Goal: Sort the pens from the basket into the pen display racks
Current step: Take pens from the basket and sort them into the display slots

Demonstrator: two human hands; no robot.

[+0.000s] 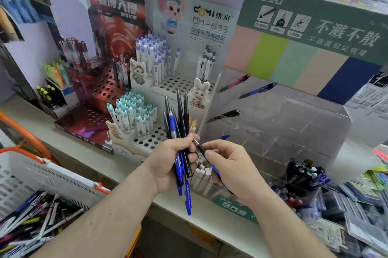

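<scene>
My left hand (171,160) grips a bundle of pens (178,132), tips up, over the bench (88,152). My right hand (225,165) pinches 1 black pen (200,148) beside it, near the white rack (147,140).

Ink cartridge boxes (305,173) and packaged stationery (357,205) crowd the counter's (130,171) right end.

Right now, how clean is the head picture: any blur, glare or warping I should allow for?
Head view: the left hand with its bundle of pens and the right hand are sharp; the basket and the packets at right smear toward the corners; the wide lens bows the shelf edge; the clear acrylic rack shows pale reflections; lighting is even, shadows soft.
</scene>
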